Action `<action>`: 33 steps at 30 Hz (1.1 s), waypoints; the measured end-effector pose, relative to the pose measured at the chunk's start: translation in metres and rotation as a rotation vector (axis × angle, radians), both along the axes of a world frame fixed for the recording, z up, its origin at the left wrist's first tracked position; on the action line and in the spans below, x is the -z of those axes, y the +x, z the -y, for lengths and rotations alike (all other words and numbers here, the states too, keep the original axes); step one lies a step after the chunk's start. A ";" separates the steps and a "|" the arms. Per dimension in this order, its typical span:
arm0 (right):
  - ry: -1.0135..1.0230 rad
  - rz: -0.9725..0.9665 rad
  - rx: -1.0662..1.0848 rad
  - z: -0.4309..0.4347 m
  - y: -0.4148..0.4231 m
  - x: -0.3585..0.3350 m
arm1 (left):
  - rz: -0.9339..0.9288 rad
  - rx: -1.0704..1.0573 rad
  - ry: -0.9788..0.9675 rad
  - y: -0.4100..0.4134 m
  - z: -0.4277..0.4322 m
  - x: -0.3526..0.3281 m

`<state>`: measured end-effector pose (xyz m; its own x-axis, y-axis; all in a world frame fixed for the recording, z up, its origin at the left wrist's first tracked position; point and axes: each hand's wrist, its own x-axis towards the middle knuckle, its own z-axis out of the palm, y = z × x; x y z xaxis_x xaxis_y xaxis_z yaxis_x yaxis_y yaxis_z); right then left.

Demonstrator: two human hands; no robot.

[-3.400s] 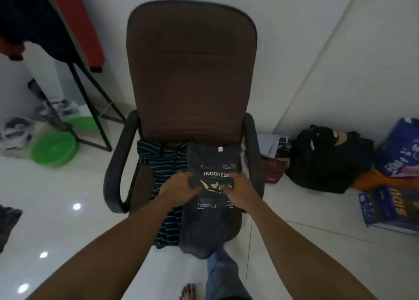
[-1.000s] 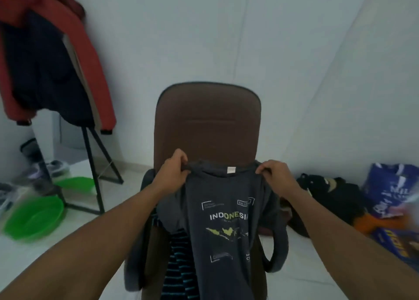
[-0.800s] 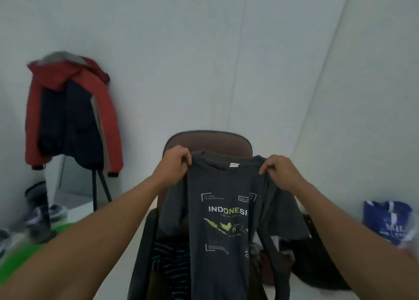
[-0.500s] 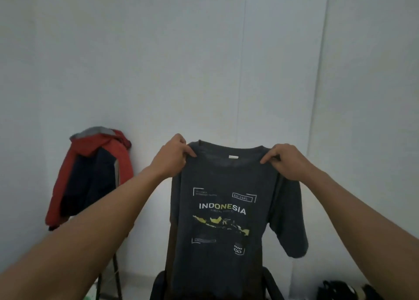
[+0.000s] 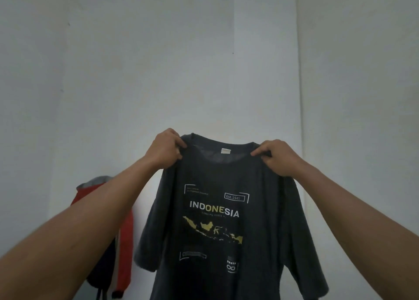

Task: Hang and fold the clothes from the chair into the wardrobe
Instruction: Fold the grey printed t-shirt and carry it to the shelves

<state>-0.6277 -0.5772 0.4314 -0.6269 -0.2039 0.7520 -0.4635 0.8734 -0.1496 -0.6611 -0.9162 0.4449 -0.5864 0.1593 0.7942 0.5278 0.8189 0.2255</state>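
Pinching one T-shirt [image 5: 260, 209]: two grips [image 5: 166, 150] [image 5: 279, 158]

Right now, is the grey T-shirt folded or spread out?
Spread out. The T-shirt hangs open, print facing the camera, both sleeves loose. The left hand and right hand pinch its shoulders.

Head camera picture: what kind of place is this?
Likely a room in a home, perhaps a bedroom: plain white walls, a red jacket hanging, and the left hand and right hand holding up a dark T-shirt.
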 end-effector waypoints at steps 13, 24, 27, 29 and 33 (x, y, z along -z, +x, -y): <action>-0.064 0.003 0.029 -0.012 0.013 -0.001 | 0.056 -0.087 -0.121 0.010 -0.001 -0.008; -0.450 0.452 -0.025 0.011 0.029 0.005 | 0.044 0.151 0.145 0.037 -0.020 0.006; -0.572 0.368 -0.115 0.016 0.026 0.008 | 0.042 0.275 0.274 0.044 -0.021 0.007; -0.725 0.287 -0.223 0.020 0.024 0.009 | 0.037 0.349 0.339 0.049 -0.024 0.005; -0.919 0.162 -0.475 0.036 0.026 0.010 | 0.103 0.568 0.539 0.060 -0.031 -0.002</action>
<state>-0.6021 -0.6137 0.4213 -0.7394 0.1522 0.6558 -0.6438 0.1252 -0.7549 -0.6015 -0.8852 0.4466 -0.6052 0.0649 0.7934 0.7875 0.1946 0.5848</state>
